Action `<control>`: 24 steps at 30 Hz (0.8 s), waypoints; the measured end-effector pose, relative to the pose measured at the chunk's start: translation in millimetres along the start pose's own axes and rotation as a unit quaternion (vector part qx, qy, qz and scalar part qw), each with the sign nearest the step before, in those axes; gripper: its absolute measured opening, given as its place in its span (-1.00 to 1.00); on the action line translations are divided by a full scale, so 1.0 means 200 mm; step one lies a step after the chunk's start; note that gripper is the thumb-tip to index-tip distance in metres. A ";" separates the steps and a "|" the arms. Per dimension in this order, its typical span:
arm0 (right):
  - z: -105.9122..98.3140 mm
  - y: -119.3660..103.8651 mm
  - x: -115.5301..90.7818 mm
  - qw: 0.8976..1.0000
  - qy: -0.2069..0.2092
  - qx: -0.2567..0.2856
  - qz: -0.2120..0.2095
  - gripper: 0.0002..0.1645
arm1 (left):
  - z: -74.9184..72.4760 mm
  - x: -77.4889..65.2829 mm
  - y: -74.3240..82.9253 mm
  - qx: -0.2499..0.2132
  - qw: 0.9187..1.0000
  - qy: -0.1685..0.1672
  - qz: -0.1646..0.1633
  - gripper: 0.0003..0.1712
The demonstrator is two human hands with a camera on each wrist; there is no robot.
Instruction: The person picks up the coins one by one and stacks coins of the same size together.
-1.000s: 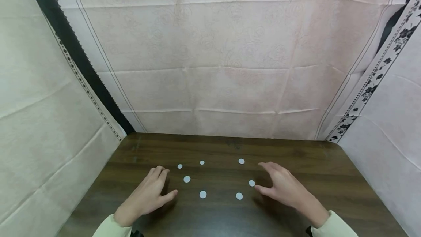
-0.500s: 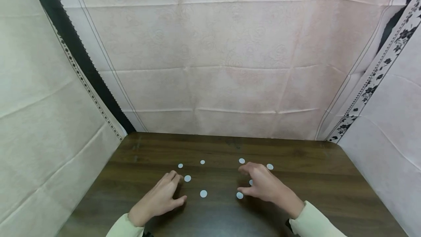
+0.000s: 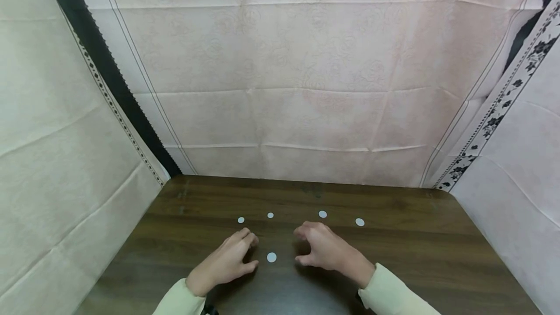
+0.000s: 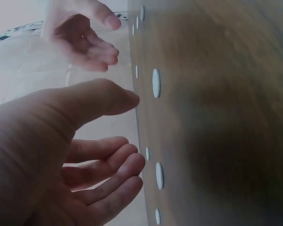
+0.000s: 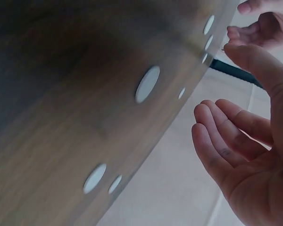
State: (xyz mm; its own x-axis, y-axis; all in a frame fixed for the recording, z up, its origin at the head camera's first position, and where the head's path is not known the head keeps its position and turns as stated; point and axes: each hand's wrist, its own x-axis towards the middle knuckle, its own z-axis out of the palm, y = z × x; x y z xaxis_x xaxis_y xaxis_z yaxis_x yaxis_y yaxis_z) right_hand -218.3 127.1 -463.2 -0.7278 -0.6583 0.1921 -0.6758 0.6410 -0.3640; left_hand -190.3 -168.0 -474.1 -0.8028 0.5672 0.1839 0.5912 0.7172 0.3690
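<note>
Hovering with both hands low over a dark wooden table (image 3: 420, 237), thumbs pointed toward each other. Holding the left hand (image 3: 225, 260) relaxed, with its fingers side by side and softly bent and its thumb spread well away from them. Holding the right hand (image 3: 327, 250) likewise loose, parted between thumb and fingers. Casting a shadow onto the wood below each. Flanking one white disc (image 3: 271, 257), flat on the table between the two thumbs, near both and apart from each. Leaving four more discs (image 3: 323, 214) in view beyond, lying in a loose row nearer the far edge: two past the left fingers, two past and to the right of the right fingers. Counting eight in the left wrist view but five in the head view, where the hands block part of the table; seeing a further disc (image 4: 159, 175) just beside the left fingertips there. Wearing pale green sleeves (image 3: 395, 290) at both wrists. Facing a creased pale cloth (image 3: 284, 62) behind the table, bordered by a black strip (image 3: 113, 77) at left and a dark floral band (image 3: 494, 118) at right.
</note>
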 end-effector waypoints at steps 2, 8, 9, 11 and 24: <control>0.01 -0.02 0.02 1.000 -0.009 0.007 0.000 -0.45 | 0.01 0.01 0.01 -0.005 1.000 -0.006 -0.001 -0.64; 0.06 -0.07 0.08 1.000 -0.028 0.012 -0.008 -0.51 | 0.04 0.06 0.02 0.002 1.000 -0.008 0.013 -0.67; 0.07 -0.07 0.09 0.999 -0.032 0.012 -0.009 -0.52 | 0.04 0.06 0.02 0.003 1.000 -0.006 0.015 -0.68; 0.08 -0.09 0.11 0.999 -0.040 0.012 -0.012 -0.55 | 0.05 0.07 0.02 0.002 1.000 -0.004 0.018 -0.70; 0.16 -0.12 0.19 0.998 -0.059 0.000 -0.038 -0.80 | 0.09 0.12 0.04 -0.029 0.999 -0.032 -0.002 -0.79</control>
State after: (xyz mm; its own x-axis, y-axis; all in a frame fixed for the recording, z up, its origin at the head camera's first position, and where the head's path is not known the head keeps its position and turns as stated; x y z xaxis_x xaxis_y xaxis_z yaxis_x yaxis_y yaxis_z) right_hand -225.4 73.3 -476.0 -0.6554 -0.7471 0.1108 -0.7287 0.5869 -0.3531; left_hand -203.4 -141.2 -483.7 -0.7975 0.5904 0.1242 0.5810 0.6960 0.4219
